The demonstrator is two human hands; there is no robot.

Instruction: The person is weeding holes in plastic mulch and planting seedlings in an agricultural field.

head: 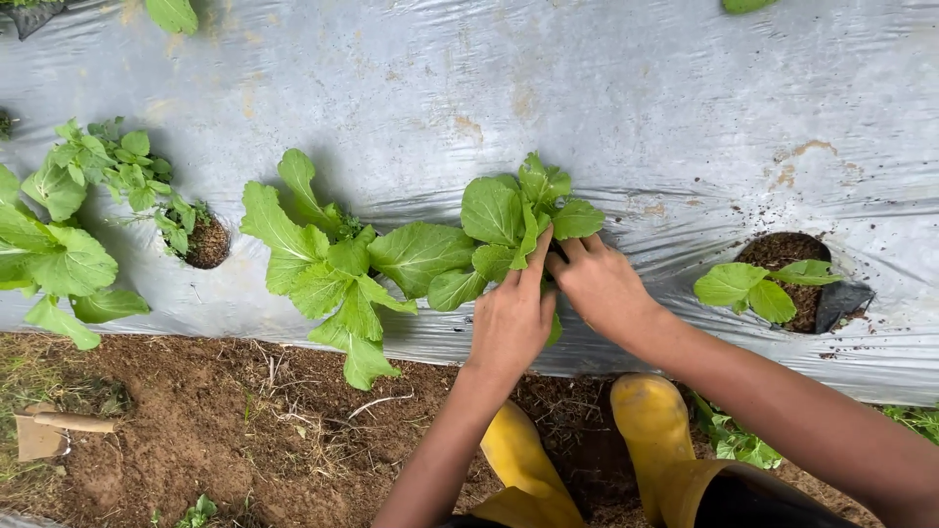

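Leafy seedling (518, 210): stands upright just beyond both hands; left hand (511, 321) & right hand (597, 286) fingers closed round its base, equally near

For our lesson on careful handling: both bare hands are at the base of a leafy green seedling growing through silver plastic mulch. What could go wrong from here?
1. The left hand and right hand crowd the leafy green seedling; its thin leaves might tear or snap.
2. Fingers pushing at the planting hole could rip the silver plastic mulch sheet.
3. The yellow rubber boots stand close to the sheet's edge and could tread on it.
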